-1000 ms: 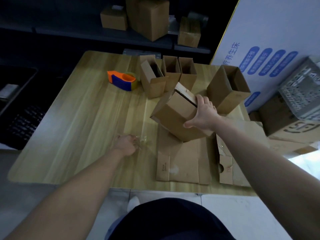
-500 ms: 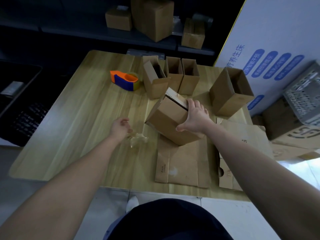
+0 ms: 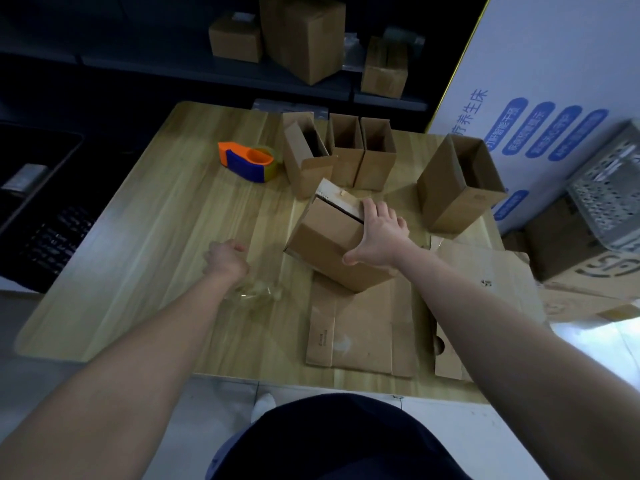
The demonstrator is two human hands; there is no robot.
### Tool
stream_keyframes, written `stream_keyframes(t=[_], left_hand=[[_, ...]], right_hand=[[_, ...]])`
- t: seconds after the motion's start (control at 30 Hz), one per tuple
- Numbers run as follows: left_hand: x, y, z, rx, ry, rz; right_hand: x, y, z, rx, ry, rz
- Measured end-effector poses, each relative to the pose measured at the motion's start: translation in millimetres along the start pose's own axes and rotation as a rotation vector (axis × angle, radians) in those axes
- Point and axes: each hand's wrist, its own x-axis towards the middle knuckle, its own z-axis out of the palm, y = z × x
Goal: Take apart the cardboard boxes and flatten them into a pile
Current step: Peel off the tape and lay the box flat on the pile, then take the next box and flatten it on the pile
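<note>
My right hand (image 3: 379, 237) grips a small brown box (image 3: 325, 251) by its upper edge. The box is tilted, its lower corner resting on a flattened cardboard sheet (image 3: 360, 330) at the table's near edge. A gap shows along the box's top flap. My left hand (image 3: 225, 258) is curled above the wooden table (image 3: 156, 237), left of the box, with a crumpled wad of clear tape (image 3: 258, 294) trailing from it by the wrist. Three open boxes (image 3: 341, 150) stand in a row at the back, and a bigger open box (image 3: 457, 183) leans at the right.
An orange and blue tape dispenser (image 3: 247, 161) lies at the back left of the table. More flattened cardboard (image 3: 491, 282) overhangs the right edge. Boxes and a grey crate (image 3: 609, 202) sit on the floor at the right. A shelf with boxes (image 3: 304, 32) is behind.
My left hand lifted off the table and drew left with the tape wad following it. My right hand turned the tilted box and set it lower on the flattened sheet.
</note>
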Motion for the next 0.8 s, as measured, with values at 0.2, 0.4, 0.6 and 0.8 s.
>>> stream_keyframes(t=[0.2,0.4,0.6,0.8], left_hand=[[-25.8,50.5,-17.4,-0.238,0.05,0.247],[-56.8,107.1,-28.4,-0.457,-0.116,0.367],[-55.1,112.6,-31.7,-0.654,-0.217,0.216],[-61.8,111.9,-32.7,-0.86,-0.448,0.106]], right_hand=[[6.5,-5.1,0.6,-0.026,-0.031,0.008],[9.0,3.5,-9.2,0.317,-0.111,-0.023],[5.2,23.2,-21.1,0.454,-0.077,0.039],[7.9,15.7,-29.8,0.368,0.063,0.117]])
